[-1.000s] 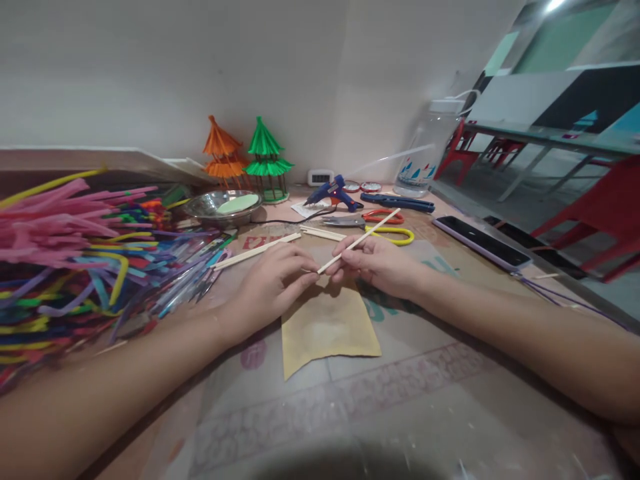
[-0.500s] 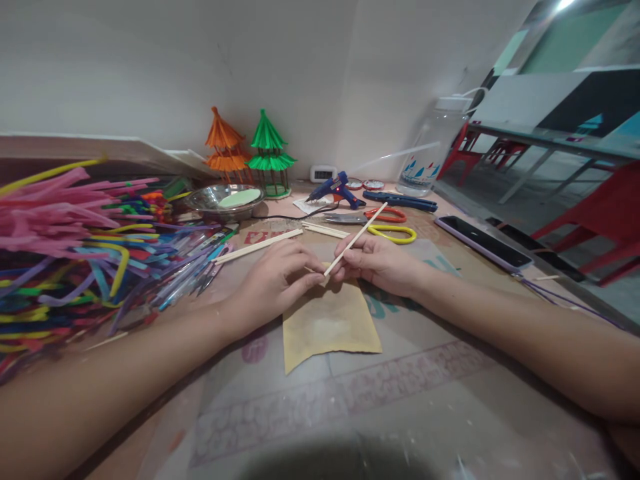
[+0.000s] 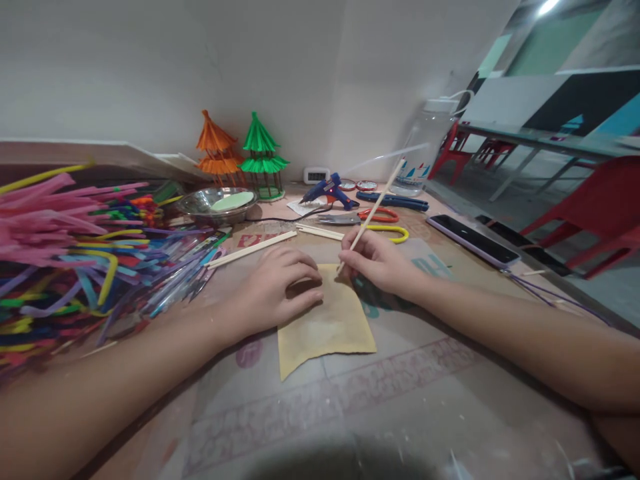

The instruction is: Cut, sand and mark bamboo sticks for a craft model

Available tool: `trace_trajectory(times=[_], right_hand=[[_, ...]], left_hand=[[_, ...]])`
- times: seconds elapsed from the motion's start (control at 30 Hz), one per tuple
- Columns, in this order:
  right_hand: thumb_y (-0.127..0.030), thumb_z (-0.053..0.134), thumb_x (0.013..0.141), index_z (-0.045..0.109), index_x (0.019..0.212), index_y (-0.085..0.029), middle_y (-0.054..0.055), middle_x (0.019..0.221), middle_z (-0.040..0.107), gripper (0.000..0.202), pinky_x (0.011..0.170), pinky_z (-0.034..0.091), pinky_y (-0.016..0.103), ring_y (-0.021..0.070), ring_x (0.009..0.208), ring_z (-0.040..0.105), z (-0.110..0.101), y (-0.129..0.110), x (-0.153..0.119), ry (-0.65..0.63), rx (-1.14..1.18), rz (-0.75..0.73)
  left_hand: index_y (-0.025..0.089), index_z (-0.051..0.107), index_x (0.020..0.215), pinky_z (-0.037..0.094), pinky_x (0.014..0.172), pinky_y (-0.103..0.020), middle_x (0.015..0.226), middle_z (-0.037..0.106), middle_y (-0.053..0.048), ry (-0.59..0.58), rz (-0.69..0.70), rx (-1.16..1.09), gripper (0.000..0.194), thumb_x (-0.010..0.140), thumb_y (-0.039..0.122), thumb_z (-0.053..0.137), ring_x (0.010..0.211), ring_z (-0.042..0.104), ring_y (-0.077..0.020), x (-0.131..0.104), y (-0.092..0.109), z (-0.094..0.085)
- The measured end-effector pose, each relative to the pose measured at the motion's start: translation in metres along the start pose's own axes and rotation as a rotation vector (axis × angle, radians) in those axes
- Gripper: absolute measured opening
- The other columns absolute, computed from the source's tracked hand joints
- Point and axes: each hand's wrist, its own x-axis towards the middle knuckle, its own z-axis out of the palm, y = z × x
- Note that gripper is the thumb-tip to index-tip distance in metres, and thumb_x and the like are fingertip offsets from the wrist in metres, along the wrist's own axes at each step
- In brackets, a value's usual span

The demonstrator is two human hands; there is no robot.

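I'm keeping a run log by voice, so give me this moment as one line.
right hand: holds thin stick, tilted | left hand: on yellowish sheet, no stick | glue gun: behind hands

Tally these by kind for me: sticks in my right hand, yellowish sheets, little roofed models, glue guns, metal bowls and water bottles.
Stick in right hand: 1
Yellowish sheet: 1
Roofed models, orange and green: 2
Glue gun: 1
Metal bowl: 1
Water bottle: 1
Total: 7

Yellow paper, blue glue gun, orange tower, green tower
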Motion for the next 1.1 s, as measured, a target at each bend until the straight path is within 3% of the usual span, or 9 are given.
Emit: trace_trajectory(times=[0.13,0.4,0.57,0.7,1.1], right_hand=[[-0.036,0.060,0.091,0.054,0.080,-0.020,-0.001,0.070,0.062,0.020,0.059,0.044,0.025,0.0129,0.062,0.059,-0.002,-0.008,-0.007,-0.098,-0.300,-0.150],[-0.030,0.050,0.097,0.062,0.081,-0.020,0.001,0.073,0.067,0.023,0.064,0.043,0.024,0.0135,0.065,0.060,0.004,-0.020,-0.021,-0.356,-0.449,-0.256],[-0.025,0.046,0.097,0.063,0.087,-0.018,0.005,0.081,0.072,0.021,0.069,0.046,0.026,0.0161,0.073,0.065,0.004,-0.012,-0.017,-0.371,-0.522,-0.282],[-0.029,0.047,0.098,0.065,0.089,-0.017,0.005,0.079,0.071,0.023,0.068,0.045,0.026,0.0167,0.072,0.064,0.003,-0.008,-0.015,-0.311,-0.598,-0.256],[-0.025,0.046,0.098,0.066,0.089,-0.017,0.005,0.082,0.072,0.024,0.070,0.045,0.025,0.0160,0.075,0.066,0.006,-0.013,-0.016,-0.383,-0.524,-0.251]], left_hand=[[0.022,0.069,0.112,0.043,0.101,-0.043,0.117,0.068,-0.006,-0.078,0.024,-0.011,0.028,0.088,0.036,0.065,0.114,0.059,-0.0256,-0.001,0.002,-0.002],[0.023,0.067,0.118,0.041,0.105,-0.043,0.123,0.064,-0.007,-0.160,0.001,0.011,0.029,0.094,0.038,0.058,0.119,0.055,-0.0263,-0.001,-0.002,-0.002],[0.024,0.069,0.113,0.043,0.102,-0.041,0.123,0.063,-0.007,-0.186,0.001,-0.002,0.026,0.095,0.039,0.057,0.116,0.057,-0.0254,0.001,-0.004,-0.003],[0.023,0.068,0.111,0.043,0.101,-0.041,0.123,0.063,-0.007,-0.181,-0.003,0.018,0.025,0.094,0.038,0.057,0.116,0.056,-0.0253,0.001,-0.004,-0.003],[0.022,0.067,0.107,0.044,0.099,-0.040,0.119,0.063,-0.007,-0.195,-0.004,0.010,0.023,0.095,0.038,0.056,0.114,0.056,-0.0245,0.001,-0.003,-0.002]])
